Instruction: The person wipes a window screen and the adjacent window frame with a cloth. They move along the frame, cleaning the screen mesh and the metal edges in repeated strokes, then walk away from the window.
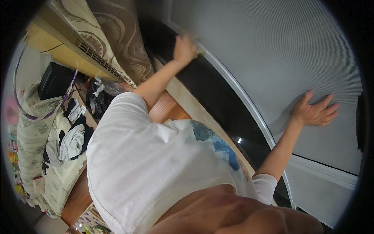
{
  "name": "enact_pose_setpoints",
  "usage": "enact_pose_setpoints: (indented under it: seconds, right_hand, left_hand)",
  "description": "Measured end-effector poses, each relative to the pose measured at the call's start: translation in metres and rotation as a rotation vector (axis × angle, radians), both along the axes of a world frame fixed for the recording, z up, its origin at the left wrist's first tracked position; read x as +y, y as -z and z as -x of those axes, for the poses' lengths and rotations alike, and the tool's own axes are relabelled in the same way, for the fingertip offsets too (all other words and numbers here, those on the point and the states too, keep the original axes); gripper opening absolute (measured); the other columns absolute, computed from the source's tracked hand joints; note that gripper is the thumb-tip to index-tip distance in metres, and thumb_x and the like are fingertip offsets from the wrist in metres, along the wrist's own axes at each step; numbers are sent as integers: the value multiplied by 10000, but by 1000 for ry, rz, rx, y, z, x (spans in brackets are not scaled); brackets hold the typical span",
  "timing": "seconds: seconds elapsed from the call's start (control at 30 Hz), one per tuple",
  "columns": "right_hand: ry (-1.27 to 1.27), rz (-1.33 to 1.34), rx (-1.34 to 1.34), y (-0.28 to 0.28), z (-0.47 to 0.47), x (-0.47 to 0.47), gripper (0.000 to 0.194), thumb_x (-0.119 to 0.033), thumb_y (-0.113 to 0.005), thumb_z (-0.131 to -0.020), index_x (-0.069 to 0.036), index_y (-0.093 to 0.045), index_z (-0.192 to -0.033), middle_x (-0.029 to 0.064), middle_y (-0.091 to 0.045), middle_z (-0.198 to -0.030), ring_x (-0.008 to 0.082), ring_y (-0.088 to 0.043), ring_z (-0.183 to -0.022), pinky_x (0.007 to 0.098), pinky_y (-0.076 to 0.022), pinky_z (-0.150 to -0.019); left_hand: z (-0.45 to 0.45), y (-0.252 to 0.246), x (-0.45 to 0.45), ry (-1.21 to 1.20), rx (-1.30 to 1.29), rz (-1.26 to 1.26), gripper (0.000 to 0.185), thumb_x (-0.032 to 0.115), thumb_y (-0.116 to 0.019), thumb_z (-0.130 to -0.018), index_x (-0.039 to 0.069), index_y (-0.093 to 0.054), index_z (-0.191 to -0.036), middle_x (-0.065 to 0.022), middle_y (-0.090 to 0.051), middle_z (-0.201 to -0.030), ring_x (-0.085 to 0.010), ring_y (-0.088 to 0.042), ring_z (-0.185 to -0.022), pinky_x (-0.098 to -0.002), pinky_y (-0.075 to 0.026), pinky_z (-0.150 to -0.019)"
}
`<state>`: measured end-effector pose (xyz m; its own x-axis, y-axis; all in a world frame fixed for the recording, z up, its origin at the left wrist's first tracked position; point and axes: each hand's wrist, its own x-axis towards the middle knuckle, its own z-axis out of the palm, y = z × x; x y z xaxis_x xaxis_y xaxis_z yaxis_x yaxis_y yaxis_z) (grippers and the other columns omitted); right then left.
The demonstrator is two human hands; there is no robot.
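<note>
My left hand (184, 49) is blurred and closed around a small yellowish cloth or sponge (199, 53), mostly hidden by the fingers. It lies by the silvery metal frame edge (233, 79) between a glossy black strip (216, 90) and a large grey, finely ribbed panel (257, 52). My right hand (316, 111) rests on that panel with its fingers spread and nothing held. A shadow falls beside it.
Patterned curtains (122, 35) hang beside the yellowish cabinet-like unit (68, 48) with a grille. A bed with a quilt (32, 125) carries crumpled clothes (71, 142). Black plastic bags (98, 99) and a black box (55, 80) stand near it, above a wooden floor (168, 106).
</note>
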<state>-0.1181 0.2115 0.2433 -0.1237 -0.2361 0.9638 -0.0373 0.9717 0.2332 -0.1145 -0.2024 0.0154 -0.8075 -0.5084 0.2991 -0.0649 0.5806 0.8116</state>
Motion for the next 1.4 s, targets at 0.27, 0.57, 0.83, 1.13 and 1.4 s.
enact_pose_setpoints:
  seconds: [0.27, 0.57, 0.83, 1.13, 1.4]
  right_hand:
    - [-28, -37, 14, 0, 6, 12, 751, -683, -554, -856, -209, -526, -1439, 209, -405, -1491, 476, -324, -1372, 647, -237, -1068]
    - [-1, -72, -7, 3, 13, 24, 734, -664, -597, -802, -243, -540, -1401, 191, -434, -1394, 433, -338, -1305, 614, -251, -1024]
    - [-21, -77, -4, 8, 19, 18, 723, -711, -569, -807, -219, -592, -1337, 191, -467, -1291, 424, -359, -1254, 624, -258, -986]
    - [-88, -20, 12, 3, 17, 17, 715, -730, -561, -802, -218, -632, -1295, 182, -495, -1250, 407, -366, -1239, 649, -238, -1001]
    - [123, -165, 235, -2, 18, 21, 654, -327, -719, -802, -164, -554, -1413, 163, -472, -1485, 355, -360, -1428, 531, -259, -1164]
  left_hand:
    - [-57, -1, 114, 334, 9, 153, 556, 132, -683, -855, 151, -488, -1375, -257, -465, -1240, -451, -583, -1065, -485, -528, -890]
    - [1, 15, 29, -143, 138, 70, 545, 134, -661, -865, -58, -418, -1314, -301, -444, -1267, -488, -496, -1154, -487, -454, -980]
    - [-43, 19, 148, 171, 184, 271, 620, 49, -690, -837, -34, -380, -1368, -381, -314, -1366, -574, -449, -1180, -534, -437, -1012]
    - [-82, 8, 201, 756, 239, 5, 676, 31, -704, -845, 75, -369, -1431, -285, -380, -1371, -476, -445, -1267, -447, -393, -1096]
    - [-73, 16, 143, 521, 266, -20, 445, 39, -719, -849, 63, -575, -1270, -151, -589, -1232, -270, -622, -1016, -350, -550, -812]
